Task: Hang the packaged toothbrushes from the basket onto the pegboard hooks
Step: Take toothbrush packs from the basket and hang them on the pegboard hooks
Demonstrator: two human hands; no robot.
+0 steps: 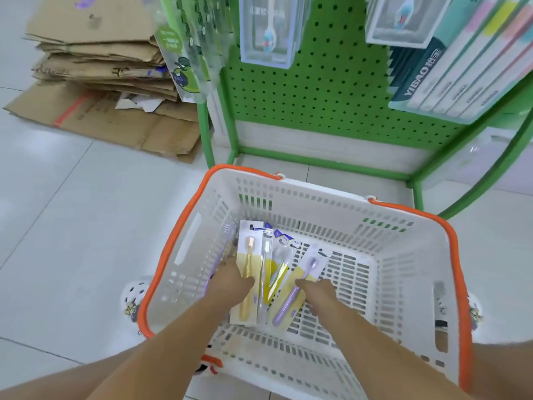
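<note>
A white basket [403,272] with an orange rim stands on the floor in front of a green pegboard [326,82]. Several packaged toothbrushes lie in its left half. Both my hands are down inside it. My left hand [230,280] grips the pack with the yellow toothbrush [248,267], thumb over its front. My right hand [317,293] holds the pack with the purple toothbrush [305,272]. Two more packs [277,255] lie fanned between them. Another purple brush [219,255] leans at the basket's left wall.
Toothbrush packs hang on the pegboard: clear boxes [266,30], green packs [187,53] at left, a multi-pack [461,67] at right. Flattened cardboard [101,67] is stacked on the tiled floor at left. The rack's green frame [415,194] stands just behind the basket.
</note>
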